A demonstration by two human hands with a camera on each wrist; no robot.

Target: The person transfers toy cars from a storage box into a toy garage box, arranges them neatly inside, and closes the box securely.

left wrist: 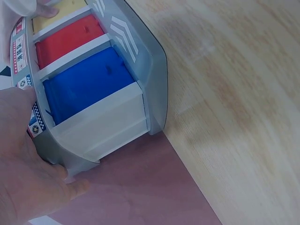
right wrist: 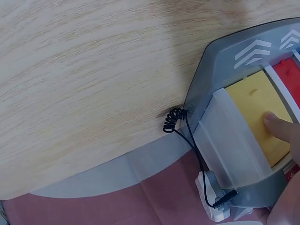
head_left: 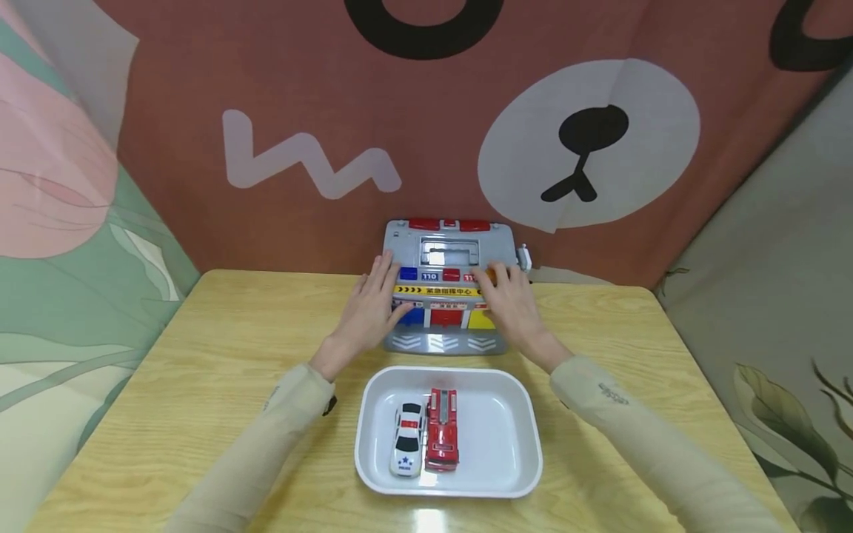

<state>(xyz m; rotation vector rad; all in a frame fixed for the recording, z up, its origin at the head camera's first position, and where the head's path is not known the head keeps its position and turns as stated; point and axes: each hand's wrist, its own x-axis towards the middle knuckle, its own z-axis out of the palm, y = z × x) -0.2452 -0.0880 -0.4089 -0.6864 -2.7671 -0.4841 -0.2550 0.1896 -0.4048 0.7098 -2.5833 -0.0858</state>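
A toy emergency garage (head_left: pixel 449 322), grey with a sloped roof and blue, red and yellow doors, stands at the back of the table. My left hand (head_left: pixel 368 305) holds its left side, fingers stretched along the roof edge and thumb toward the front. In the left wrist view the left hand (left wrist: pixel 28 154) wraps the corner beside the blue door (left wrist: pixel 89 84). My right hand (head_left: pixel 514 305) holds the right side, fingers over the roof edge. The right thumb (right wrist: pixel 276 125) touches the yellow door (right wrist: pixel 258 108) in the right wrist view.
In front of the garage sits a white tray (head_left: pixel 496 437) holding a white police car (head_left: pixel 407 440) and a red fire truck (head_left: pixel 442 433). A white handset (right wrist: pixel 213 197) with a black coiled cord (right wrist: pixel 174 119) hangs at the garage's right side. A printed curtain (head_left: pixel 320 237) backs the table (head_left: pixel 266 318).
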